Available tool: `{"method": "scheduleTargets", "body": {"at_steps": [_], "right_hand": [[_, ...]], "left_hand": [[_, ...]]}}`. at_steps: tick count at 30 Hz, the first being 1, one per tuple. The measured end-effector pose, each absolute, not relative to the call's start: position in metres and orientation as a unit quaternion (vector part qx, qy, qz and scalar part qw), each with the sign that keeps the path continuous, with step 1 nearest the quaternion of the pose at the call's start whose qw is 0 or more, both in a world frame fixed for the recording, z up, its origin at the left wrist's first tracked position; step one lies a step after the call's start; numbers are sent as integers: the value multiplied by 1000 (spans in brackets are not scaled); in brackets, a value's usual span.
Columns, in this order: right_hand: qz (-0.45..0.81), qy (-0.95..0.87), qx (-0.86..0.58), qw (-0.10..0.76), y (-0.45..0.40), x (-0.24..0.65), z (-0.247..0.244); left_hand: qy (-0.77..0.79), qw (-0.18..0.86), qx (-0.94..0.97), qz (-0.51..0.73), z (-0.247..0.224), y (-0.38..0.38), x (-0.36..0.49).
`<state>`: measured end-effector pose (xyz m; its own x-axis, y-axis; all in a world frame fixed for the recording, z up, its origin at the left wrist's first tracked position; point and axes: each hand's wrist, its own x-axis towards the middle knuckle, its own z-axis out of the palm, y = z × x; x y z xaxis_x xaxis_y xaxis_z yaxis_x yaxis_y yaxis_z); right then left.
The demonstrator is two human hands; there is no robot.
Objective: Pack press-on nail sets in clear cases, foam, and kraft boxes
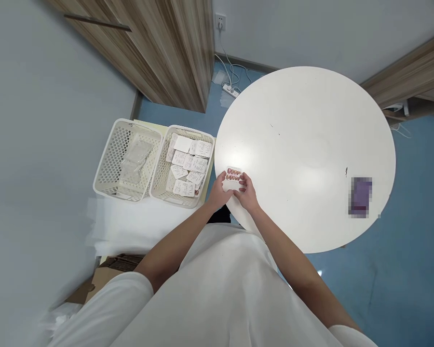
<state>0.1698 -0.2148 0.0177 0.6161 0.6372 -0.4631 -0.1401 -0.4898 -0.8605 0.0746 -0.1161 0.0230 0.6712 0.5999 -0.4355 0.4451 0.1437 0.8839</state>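
Note:
A small white card of press-on nails [233, 184] is held just over the near left edge of the round table. Two rows of shiny reddish-brown nails face up on it. My left hand [219, 192] grips the card's left side, with its fingers bent around the edge. On the opposite side, my right hand [249, 195] pinches the card between thumb and fingers. Both thumbs meet near its lower edge. Left of my hands stands a white basket [169, 129] with several white printed cards [190, 161] lying in it.
A second white basket [106, 149] farther left holds clear plastic packaging [135, 159]. The white round table [311, 120] extends to the right, with a blurred purple item [360, 196] near its far right edge. A power strip [230, 90] lies on the floor behind. Cardboard [103, 279] sits at lower left.

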Motion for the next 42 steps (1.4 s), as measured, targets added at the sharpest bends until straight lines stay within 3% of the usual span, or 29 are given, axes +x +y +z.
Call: {"method": "scheduleTargets", "body": {"at_steps": [23,30,42], "right_hand": [[425,-161,-751,480,-239,170,34],[460,-158,-723,491,-278,169,51],[528,-196,-712,420,-366,187,71]], "left_hand": [[420,640,639,78,22,-127,69],[458,622,632,67,21,-155,52],[477,631,609,63,49,-232,37]]}}
